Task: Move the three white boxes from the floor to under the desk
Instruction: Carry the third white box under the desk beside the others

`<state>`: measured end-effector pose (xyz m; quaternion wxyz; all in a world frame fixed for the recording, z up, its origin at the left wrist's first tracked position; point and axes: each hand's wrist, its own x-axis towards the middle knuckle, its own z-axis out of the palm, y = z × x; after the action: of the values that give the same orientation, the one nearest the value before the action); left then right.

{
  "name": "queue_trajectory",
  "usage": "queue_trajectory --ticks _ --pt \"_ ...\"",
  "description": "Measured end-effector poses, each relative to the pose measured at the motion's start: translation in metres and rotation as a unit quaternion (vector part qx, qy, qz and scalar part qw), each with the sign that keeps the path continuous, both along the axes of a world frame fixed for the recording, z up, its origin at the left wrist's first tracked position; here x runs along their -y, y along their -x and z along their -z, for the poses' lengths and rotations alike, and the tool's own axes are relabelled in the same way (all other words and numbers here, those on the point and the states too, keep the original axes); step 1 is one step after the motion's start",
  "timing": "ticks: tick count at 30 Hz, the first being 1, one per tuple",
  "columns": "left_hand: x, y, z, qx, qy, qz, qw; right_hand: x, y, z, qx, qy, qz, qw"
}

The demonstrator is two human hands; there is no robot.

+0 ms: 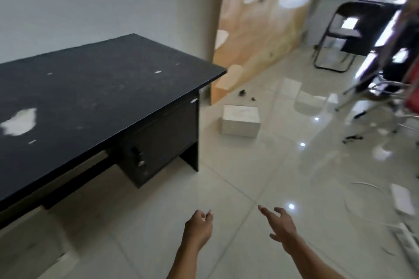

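Observation:
One white box [240, 121] lies on the tiled floor just beyond the right end of the black desk [95, 88]. Under the desk at the lower left a pale box shape [29, 235] shows, partly hidden by the desk top. My left hand [199, 226] and my right hand [281, 226] reach forward low over the floor, side by side. Both hold nothing. The left hand's fingers curl loosely; the right hand's fingers are spread. The white box is well ahead of both hands.
The desk has a drawer unit [158, 142] at its right end. A wooden panel [260, 29] leans on the wall behind. A black folding chair [347, 34], chair legs and a person stand at the right. A white power strip [402, 201] and cables lie at the lower right.

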<state>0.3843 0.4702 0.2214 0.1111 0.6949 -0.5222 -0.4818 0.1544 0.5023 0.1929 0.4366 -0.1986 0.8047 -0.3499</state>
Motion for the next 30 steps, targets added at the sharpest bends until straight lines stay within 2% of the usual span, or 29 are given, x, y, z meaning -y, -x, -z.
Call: queue_trajectory --ticks 6,13,20,30 --pt "0.067 0.129 -0.064 -0.016 0.008 0.042 0.999 0.040 0.134 -0.081 0.009 0.012 0.070 0.997" --pt "0.178 0.212 -0.089 0.004 0.021 0.067 0.998 0.131 0.224 -0.112 0.025 0.022 0.102 0.994" --pt "0.335 0.271 -0.072 0.019 0.016 0.042 0.999 0.288 0.290 -0.092 0.027 0.013 0.094 0.995" --pt "0.542 0.332 -0.005 0.055 -0.010 -0.019 0.998 0.512 0.359 -0.021 0.052 -0.031 0.058 0.996"
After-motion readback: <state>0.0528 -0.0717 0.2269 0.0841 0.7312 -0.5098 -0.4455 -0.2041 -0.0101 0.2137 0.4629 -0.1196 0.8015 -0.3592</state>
